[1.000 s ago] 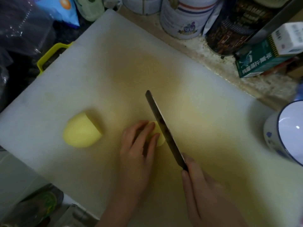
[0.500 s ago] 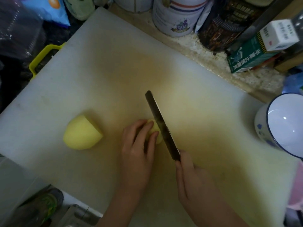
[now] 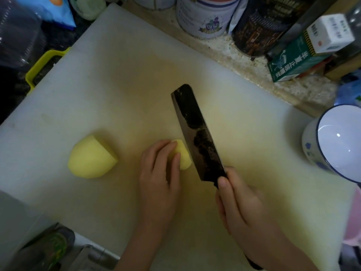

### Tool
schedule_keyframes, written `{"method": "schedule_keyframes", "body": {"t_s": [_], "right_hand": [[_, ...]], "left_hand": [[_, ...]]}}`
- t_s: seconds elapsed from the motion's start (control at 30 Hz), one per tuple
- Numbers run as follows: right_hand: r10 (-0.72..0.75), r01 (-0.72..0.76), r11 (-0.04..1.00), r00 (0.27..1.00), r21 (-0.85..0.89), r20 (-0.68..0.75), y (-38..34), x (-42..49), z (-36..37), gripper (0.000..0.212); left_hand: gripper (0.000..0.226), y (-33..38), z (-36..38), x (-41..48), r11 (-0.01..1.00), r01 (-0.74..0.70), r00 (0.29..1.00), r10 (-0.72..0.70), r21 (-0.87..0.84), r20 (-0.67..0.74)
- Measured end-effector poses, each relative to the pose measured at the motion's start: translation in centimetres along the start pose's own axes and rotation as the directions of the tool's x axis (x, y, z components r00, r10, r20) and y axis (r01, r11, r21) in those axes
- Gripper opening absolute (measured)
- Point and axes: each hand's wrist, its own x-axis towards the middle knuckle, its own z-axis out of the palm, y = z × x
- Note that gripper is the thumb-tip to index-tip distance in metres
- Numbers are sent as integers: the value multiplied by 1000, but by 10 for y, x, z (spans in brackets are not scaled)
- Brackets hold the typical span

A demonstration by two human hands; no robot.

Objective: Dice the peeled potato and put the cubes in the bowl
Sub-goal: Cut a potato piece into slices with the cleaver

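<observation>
A peeled potato half (image 3: 91,157) lies alone on the left of the white cutting board (image 3: 117,85). My left hand (image 3: 159,173) holds down a second potato piece (image 3: 182,156) near the board's middle, fingers curled over it. My right hand (image 3: 240,210) grips the handle of a dark cleaver (image 3: 197,133). The blade is tilted so its broad side shows, just right of the held piece. A white bowl with a blue rim (image 3: 336,145) stands at the board's right edge; nothing shows inside it.
Tins (image 3: 205,14), a dark jar (image 3: 259,26) and a green carton (image 3: 293,61) crowd the counter behind the board. A yellow handle (image 3: 39,65) pokes out at the board's left edge. Plastic bags lie at the far left.
The cleaver has tilted from edge-on to showing its flat side and sits slightly right of the potato piece. My left hand stays on the piece.
</observation>
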Motion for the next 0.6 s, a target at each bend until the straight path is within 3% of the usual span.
{"method": "schedule_keyframes", "body": {"t_s": [0.33,0.6], "right_hand": [[-17,16,999,1000,-41,-5,5,-9,9,25],[-29,41,967,998,-253,52,-4,-7,26,13]], "left_hand": [[26,-1,0,-1,1000,-31,999,31,-7,-10],[23,-1,2,1,998,-63,997,64,20,-31]]}}
